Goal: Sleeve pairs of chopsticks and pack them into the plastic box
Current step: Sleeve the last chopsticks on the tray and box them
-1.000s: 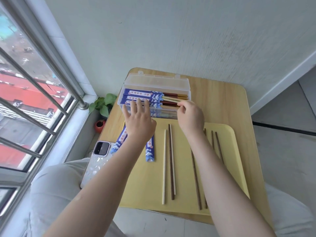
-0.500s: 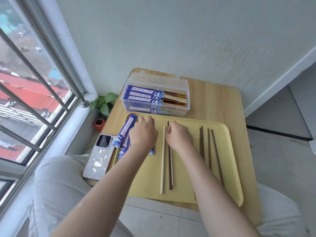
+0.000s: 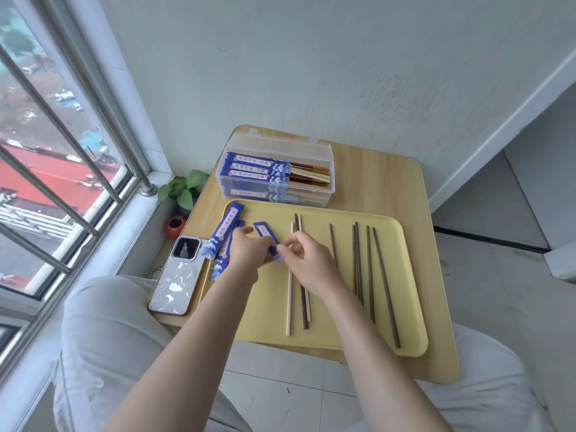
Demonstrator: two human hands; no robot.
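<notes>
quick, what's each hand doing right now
Left hand: holding a blue paper sleeve above the tray.
Right hand: fingers curled, pinching the sleeve's near end.

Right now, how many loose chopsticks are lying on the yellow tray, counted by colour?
Dark brown wooden chopsticks: 6
Pale wooden chopsticks: 2
Total: 8

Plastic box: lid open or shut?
Open. The plastic box has its lid swung back behind it, with the sleeved chopsticks inside exposed from above.
</notes>
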